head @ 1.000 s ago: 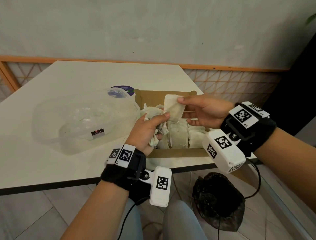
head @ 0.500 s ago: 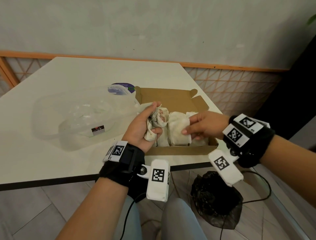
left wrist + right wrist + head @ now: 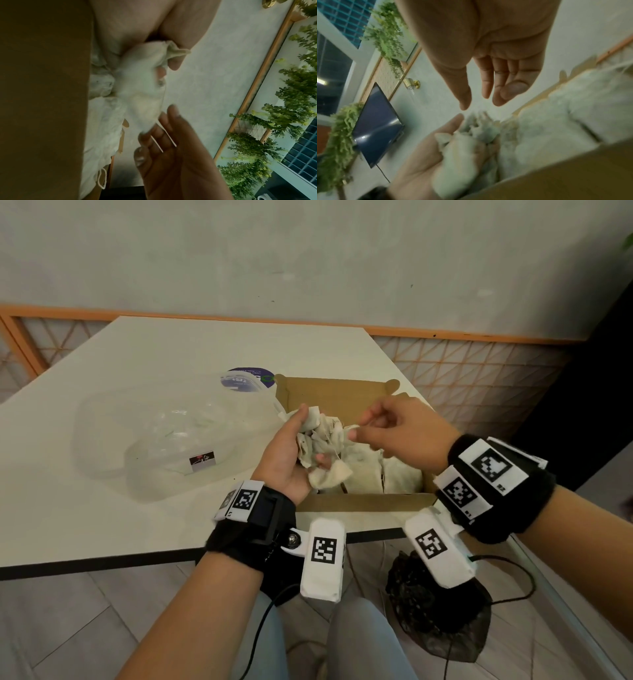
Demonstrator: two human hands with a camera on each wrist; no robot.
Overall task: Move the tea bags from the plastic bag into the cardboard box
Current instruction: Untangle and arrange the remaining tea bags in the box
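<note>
My left hand (image 3: pixel 310 436) grips a crumpled bunch of white tea bags (image 3: pixel 320 445) over the left side of the open cardboard box (image 3: pixel 363 503). More tea bags (image 3: pixel 390 470) lie packed in the box. My right hand (image 3: pixel 361 426) hovers just right of the bunch, thumb and fingers apart, with nothing between them. The right wrist view shows that right hand (image 3: pixel 476 101) empty above the held tea bags (image 3: pixel 462 148). In the left wrist view the bunch (image 3: pixel 140 83) sits in my left hand (image 3: pixel 163 67), and the right fingertips (image 3: pixel 164 119) are at its edge. The clear plastic bag (image 3: pixel 171 433) lies flat on the table, left of the box.
The white table (image 3: pixel 85 525) ends in a dark front edge just below my wrists. A round purple label (image 3: pixel 251 374) shows behind the plastic bag. A black bag (image 3: pixel 442 611) and cables lie on the floor under the table's right corner.
The right hand set its tea bag down in the box, then rose empty to the bunch in the left hand. The left hand stayed over the box's left side.
</note>
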